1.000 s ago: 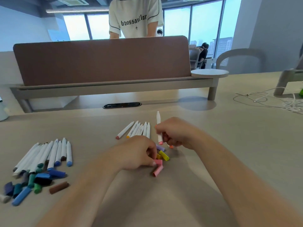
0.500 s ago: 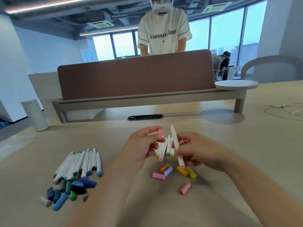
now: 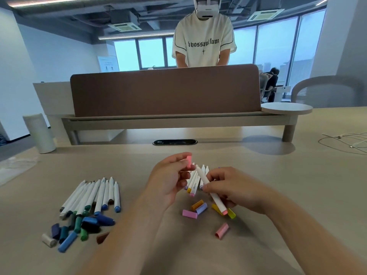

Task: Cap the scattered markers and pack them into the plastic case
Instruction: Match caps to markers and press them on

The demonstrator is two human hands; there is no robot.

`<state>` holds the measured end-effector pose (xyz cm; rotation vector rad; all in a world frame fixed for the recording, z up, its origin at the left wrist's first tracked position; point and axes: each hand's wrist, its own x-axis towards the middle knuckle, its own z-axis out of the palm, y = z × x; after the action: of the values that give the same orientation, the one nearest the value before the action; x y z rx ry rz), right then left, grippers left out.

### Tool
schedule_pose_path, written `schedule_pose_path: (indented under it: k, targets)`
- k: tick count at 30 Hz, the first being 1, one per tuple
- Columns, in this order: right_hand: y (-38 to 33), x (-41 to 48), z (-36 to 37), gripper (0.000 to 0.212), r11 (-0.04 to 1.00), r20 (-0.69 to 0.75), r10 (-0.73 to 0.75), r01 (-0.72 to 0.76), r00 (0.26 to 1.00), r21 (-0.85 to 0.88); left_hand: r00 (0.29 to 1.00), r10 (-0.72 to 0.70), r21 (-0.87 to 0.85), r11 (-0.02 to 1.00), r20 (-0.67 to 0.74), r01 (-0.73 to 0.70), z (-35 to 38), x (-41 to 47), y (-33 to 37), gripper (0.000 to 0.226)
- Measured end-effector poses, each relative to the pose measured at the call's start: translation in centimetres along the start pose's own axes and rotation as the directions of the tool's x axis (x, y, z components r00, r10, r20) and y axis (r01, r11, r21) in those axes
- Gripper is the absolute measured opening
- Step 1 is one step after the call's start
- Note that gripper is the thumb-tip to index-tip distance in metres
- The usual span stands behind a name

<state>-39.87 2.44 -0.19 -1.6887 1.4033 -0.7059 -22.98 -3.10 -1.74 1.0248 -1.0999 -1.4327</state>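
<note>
White marker [image 3: 201, 175] now tips toward pink cap [image 3: 188, 162], top end just beside it. Left hand [image 3: 168, 180] pinches cap; right hand [image 3: 235, 188] grips marker mid-barrel (pink end down). Loose caps [image 3: 190, 213] on table [image 3: 297, 185] at 6 o'clock of hands; blue-green markers [image 3: 99, 193] at 8 o'clock.

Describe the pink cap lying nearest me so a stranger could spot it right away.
Start at the beige table, then find the small cluster of pastel caps below the right hand. The pink cap lies alone on the near side of that cluster, apart from the others, touching nothing.
</note>
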Motion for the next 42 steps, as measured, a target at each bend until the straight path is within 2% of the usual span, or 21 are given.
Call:
schedule_pose_path:
  k: [5,13,16,19,22,26,30,36,38,40,42]
  targets:
    - [0.4,0.4,-0.3,0.013,1.0,-0.08,-0.005,0.003,0.997,-0.019,0.996,0.061,0.154,0.987,-0.057,-0.052,0.1,0.0,0.0,0.009]
    - [0.6,0.8,-0.1,0.014,0.998,-0.069,0.013,-0.018,0.998,-0.068,0.993,0.115,0.182,0.977,-0.03,-0.108,0.2,-0.2,0.0,0.022]
    - [0.6,0.7,-0.1,0.014,0.996,-0.059,0.01,-0.015,0.998,-0.092,0.992,0.119,0.24,0.965,-0.029,-0.109,0.2,-0.3,0.1,0.024]
    - [0.3,0.5,-0.2,0.015,0.989,-0.05,0.001,-0.009,0.999,-0.145,0.988,0.155,0.373,0.917,-0.002,-0.143,0.3,-0.6,0.2,0.024]
    - [0.0,0.2,-0.2,0.017,0.988,-0.027,-0.007,0.003,1.0,-0.155,0.978,0.208,0.479,0.855,0.035,-0.199,0.8,-0.9,0.3,0.014]
    - [-0.3,0.0,-0.3,0.02,0.985,-0.023,-0.026,0.022,0.999,-0.173,0.953,0.301,0.537,0.808,-0.021,-0.243,1.3,-1.2,0.2,0.01]
    - [-0.5,0.0,-0.4,0.015,0.977,-0.074,-0.063,0.047,0.995,-0.208,0.943,0.331,0.511,0.816,-0.03,-0.27,1.7,-1.6,0.2,0.019]
    - [-0.5,-0.1,-0.6,0.02,0.977,-0.136,-0.059,0.029,0.989,-0.212,0.969,0.247,0.38,0.897,-0.011,-0.225,2.2,-1.8,0.4,0.026]
    - [-0.2,0.6,-0.9,0.015,0.964,-0.231,-0.05,-0.014,0.972,-0.266,0.978,0.208,0.336,0.92,0.022,-0.203,2.2,-1.7,0.3,0.029]
    - [0.1,1.8,-1.2,0.013,0.935,-0.343,-0.008,-0.115,0.939,-0.336,0.978,0.207,0.371,0.905,0.039,-0.207,2.2,-1.6,0.2,0.033]
    - [0.5,2.7,-1.5,0.016,0.887,-0.385,0.042,-0.212,0.922,-0.411,0.977,0.212,0.372,0.907,0.008,-0.2,2.1,-1.5,0.6,0.025]
